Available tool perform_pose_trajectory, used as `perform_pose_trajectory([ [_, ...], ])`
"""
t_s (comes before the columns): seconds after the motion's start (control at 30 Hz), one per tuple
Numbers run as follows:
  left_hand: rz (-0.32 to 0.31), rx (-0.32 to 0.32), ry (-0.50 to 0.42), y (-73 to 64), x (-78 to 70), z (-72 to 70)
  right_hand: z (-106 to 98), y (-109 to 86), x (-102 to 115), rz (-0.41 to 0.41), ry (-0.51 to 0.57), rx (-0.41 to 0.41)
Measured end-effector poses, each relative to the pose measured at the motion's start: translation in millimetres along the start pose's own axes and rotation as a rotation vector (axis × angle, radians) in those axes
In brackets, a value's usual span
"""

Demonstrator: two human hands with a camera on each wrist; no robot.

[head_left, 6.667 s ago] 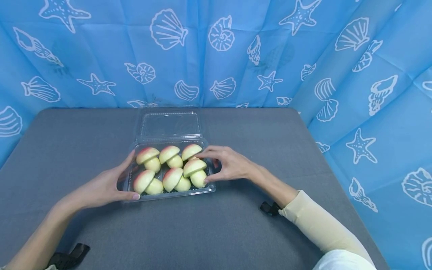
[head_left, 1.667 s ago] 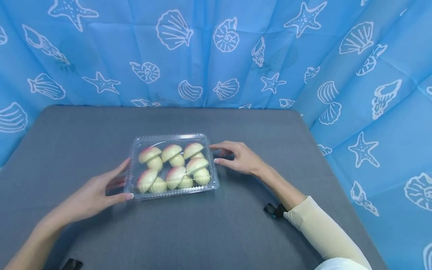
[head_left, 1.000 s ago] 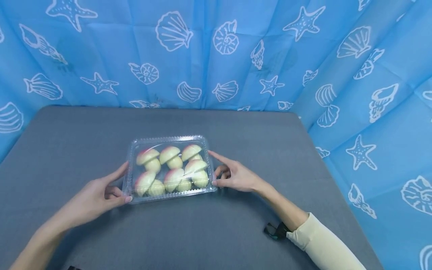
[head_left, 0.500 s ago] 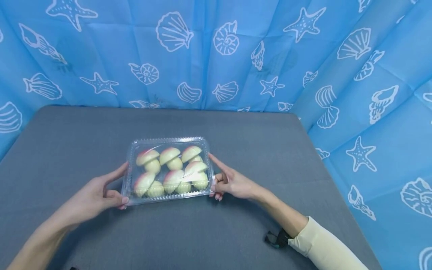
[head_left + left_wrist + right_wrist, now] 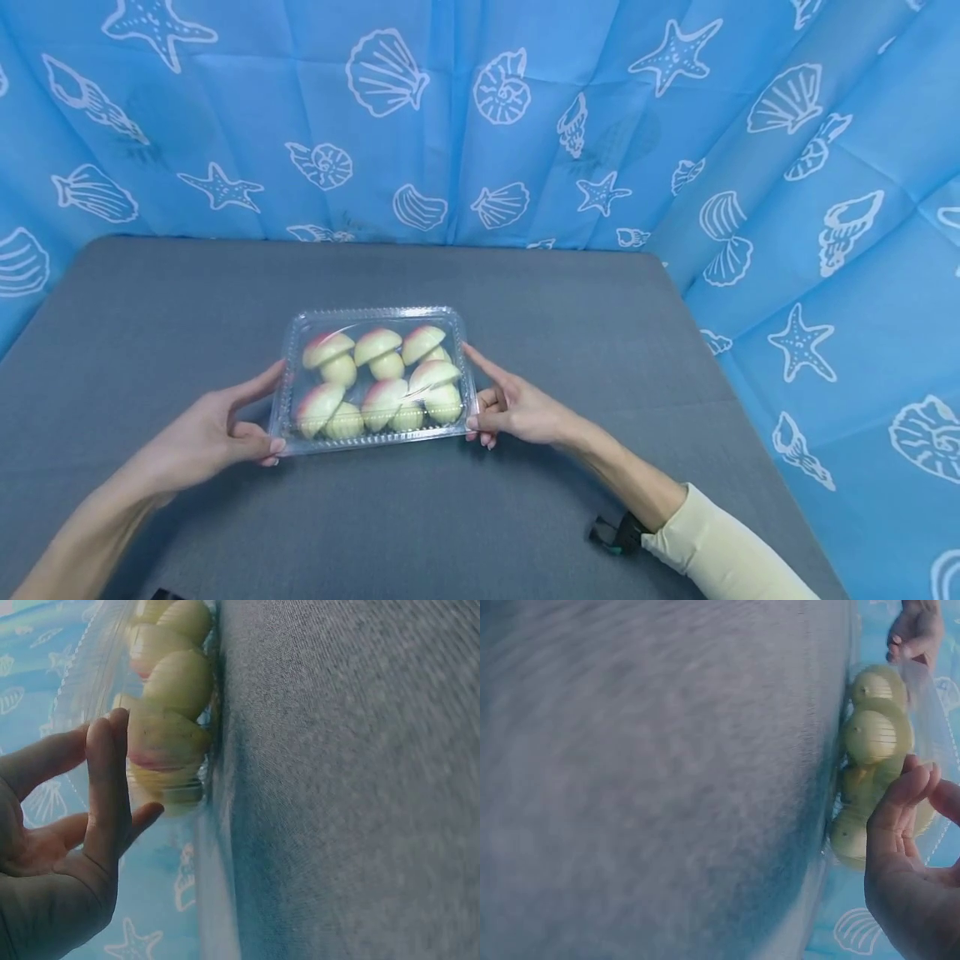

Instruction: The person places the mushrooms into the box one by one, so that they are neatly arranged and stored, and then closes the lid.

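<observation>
A clear plastic clamshell box (image 5: 375, 314) lies on the table with its lid down. Through the lid I see several pale yellow toy mushrooms (image 5: 387, 364) with reddish caps, set in two rows. My left hand (image 5: 187, 442) pinches the box's rim at the near left corner, its index finger stretched along the left side. At the near right corner my right hand (image 5: 528, 412) pinches the rim between thumb and curled fingers, index finger extended along the right side. Both wrist views show the mushrooms (image 5: 180, 682) through the box wall, close beside the fingertips.
The table (image 5: 375, 517) has a grey cloth top with rounded far corners. A blue curtain (image 5: 450, 125) with white shells and starfish hangs behind it and along the right. A black strap (image 5: 618, 533) sits at the right wrist.
The lid stood open behind the tray at first and has come down over the mushrooms. Both hands have moved along the sides to the near corners. Over the last half second little has moved.
</observation>
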State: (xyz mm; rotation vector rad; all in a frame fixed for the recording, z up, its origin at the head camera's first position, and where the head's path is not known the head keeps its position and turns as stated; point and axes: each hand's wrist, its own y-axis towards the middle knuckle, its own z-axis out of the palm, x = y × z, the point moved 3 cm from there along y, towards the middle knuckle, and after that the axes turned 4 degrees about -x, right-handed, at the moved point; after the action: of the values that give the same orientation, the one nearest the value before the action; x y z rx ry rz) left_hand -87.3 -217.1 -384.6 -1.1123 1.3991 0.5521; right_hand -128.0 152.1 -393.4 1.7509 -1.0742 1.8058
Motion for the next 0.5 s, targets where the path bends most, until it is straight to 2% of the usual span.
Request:
perform_pose_trajectory([
  [0.13,-0.025,-0.050,0.032,2.2,0.3,-1.2,-2,0.6,1,-0.021,-0.121,-0.020],
  [0.23,-0.031,-0.083,0.060,2.2,0.7,-2.8,-4,0.4,3,-0.048,-0.250,-0.054],
  [0.37,0.014,-0.101,0.134,-0.7,1.3,-7.5,-10,-2.0,5,-0.079,-0.362,-0.098],
  [0.5,0.068,-0.119,0.215,-3.0,2.4,-14.7,-19,-4.2,7,-0.107,-0.395,-0.126],
])
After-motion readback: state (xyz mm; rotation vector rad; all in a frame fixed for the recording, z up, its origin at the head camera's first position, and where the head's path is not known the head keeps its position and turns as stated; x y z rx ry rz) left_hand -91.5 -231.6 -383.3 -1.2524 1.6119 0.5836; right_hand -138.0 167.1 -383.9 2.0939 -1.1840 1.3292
